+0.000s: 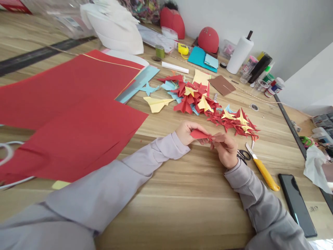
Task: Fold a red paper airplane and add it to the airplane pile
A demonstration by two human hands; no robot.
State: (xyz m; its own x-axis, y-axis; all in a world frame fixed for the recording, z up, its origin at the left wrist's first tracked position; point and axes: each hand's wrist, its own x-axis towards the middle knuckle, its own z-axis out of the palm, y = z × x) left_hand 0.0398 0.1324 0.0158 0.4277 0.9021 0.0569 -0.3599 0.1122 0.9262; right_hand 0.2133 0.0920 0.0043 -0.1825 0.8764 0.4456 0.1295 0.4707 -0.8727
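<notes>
Between my two hands is a small piece of folded red paper [199, 134], held just above the wooden table. My left hand [187, 132] pinches its wider end, thumb on top and fingers beneath. At the narrow right end, my right hand [225, 147] has thumb and fingertips closed on the same paper; the fingers partly hide that end. Beyond my hands lies a pile of folded red paper pieces [184, 104], mixed with yellow and blue ones. A yellow paper plane [158, 104] rests at the pile's left side.
Large red paper sheets [85, 139] cover the table's left. Right of my hands lie black scissors [244, 155], a yellow utility knife [265, 173] and a phone [297, 205]. Along the back stand a white bottle [239, 53], a yellow tape measure [183, 49] and several small jars.
</notes>
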